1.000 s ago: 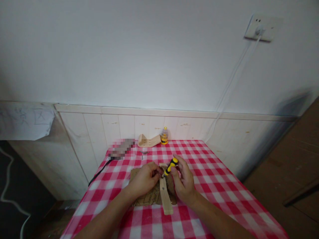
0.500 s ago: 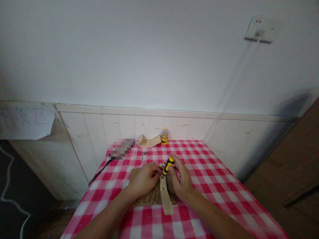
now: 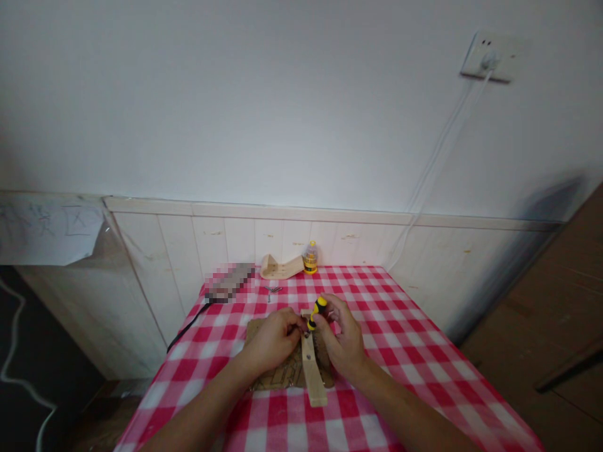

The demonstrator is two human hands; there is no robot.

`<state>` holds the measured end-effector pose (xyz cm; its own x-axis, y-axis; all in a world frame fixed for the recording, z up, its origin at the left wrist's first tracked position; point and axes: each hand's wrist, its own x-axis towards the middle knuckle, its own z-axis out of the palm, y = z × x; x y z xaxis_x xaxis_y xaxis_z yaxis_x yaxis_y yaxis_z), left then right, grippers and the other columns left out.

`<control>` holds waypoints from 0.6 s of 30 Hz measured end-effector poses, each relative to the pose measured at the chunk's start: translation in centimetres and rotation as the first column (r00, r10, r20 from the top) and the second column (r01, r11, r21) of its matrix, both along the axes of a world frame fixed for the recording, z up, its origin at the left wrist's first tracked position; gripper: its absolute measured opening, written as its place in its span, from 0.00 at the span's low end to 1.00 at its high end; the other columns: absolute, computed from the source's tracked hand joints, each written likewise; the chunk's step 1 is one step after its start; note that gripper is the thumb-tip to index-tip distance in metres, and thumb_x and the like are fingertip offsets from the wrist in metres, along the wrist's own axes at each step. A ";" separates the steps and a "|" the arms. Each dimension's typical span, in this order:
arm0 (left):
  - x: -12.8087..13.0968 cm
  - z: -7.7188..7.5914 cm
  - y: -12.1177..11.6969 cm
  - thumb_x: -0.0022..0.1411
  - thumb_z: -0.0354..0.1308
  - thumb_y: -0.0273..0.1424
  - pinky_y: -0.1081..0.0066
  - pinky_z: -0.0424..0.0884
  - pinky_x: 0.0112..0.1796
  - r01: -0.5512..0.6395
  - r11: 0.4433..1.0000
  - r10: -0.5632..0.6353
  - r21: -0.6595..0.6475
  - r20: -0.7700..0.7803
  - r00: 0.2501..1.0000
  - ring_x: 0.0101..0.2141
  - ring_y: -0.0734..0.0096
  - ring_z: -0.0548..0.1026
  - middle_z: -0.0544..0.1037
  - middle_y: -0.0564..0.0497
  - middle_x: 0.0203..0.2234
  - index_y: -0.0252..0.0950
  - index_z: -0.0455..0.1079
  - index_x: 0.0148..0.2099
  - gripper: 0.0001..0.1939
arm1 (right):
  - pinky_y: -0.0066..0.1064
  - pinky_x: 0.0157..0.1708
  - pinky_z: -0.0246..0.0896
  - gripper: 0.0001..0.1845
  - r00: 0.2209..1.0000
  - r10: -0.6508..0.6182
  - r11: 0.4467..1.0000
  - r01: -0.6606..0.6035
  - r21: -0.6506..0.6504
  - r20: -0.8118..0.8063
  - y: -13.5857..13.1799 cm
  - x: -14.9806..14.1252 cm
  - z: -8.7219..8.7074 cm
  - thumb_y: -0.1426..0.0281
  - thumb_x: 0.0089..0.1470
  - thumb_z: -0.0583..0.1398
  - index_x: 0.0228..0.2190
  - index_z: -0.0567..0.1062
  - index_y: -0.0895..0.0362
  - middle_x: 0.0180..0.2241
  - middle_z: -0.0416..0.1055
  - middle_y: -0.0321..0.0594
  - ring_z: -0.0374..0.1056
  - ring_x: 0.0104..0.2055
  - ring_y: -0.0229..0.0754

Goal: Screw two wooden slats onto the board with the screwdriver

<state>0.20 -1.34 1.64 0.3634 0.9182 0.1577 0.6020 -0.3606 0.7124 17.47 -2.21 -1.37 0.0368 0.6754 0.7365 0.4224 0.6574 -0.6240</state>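
Note:
A yellow and black screwdriver [image 3: 318, 311] stands tilted in my right hand [image 3: 346, 336], its lower end over a screw in a pale wooden piece [image 3: 314, 376]. That wooden piece lies lengthwise across a brown board [image 3: 276, 376], its near end reaching past the board's edge. My left hand [image 3: 276, 336] is closed at the piece's left side, with its fingertips pinched close to the screwdriver's tip. What those fingers grip, the wood or a small part, is too hidden to tell. Another screw head shows in the wood closer to me.
A red and white checked cloth covers the table [image 3: 377, 402]. Toward the back lie several screws [image 3: 273, 290], another wooden piece [image 3: 281, 269] and a yellow-capped clear container [image 3: 310, 258]. A blurred-out object [image 3: 230, 282] with a black strap lies back left. The wall stands behind.
My right hand has shifted slightly and its fingers have changed position around the screwdriver handle. The left hand and the wooden piece stay in place.

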 end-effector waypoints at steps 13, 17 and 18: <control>-0.1 -0.6 0.2 0.59 0.54 0.22 0.73 0.70 0.39 0.025 0.999 -0.026 0.026 0.024 0.999 0.38 0.68 0.78 0.82 0.51 0.35 0.39 0.79 0.35 0.13 | 0.33 0.35 0.73 0.16 0.999 0.003 1.000 -0.004 -0.022 -0.033 0.0 -0.1 0.1 0.68 0.59 0.62 0.49 0.71 0.52 0.36 0.77 0.39 0.75 0.35 0.43; -0.1 -0.6 0.1 0.59 0.54 0.21 0.73 0.70 0.39 0.014 1.000 -0.015 0.027 0.018 1.000 0.37 0.68 0.78 0.81 0.52 0.34 0.39 0.80 0.35 0.13 | 0.35 0.38 0.74 0.16 1.000 0.000 1.000 0.000 -0.026 -0.012 -0.1 0.0 0.1 0.69 0.60 0.61 0.50 0.71 0.52 0.39 0.77 0.42 0.76 0.38 0.44; -0.1 -0.7 0.2 0.59 0.54 0.21 0.73 0.70 0.39 0.020 1.000 -0.021 0.024 0.026 0.999 0.37 0.68 0.78 0.81 0.51 0.34 0.39 0.80 0.35 0.13 | 0.34 0.38 0.74 0.16 1.000 0.002 1.000 -0.003 -0.025 -0.008 -0.2 0.0 0.1 0.70 0.60 0.60 0.50 0.71 0.52 0.40 0.77 0.42 0.76 0.38 0.44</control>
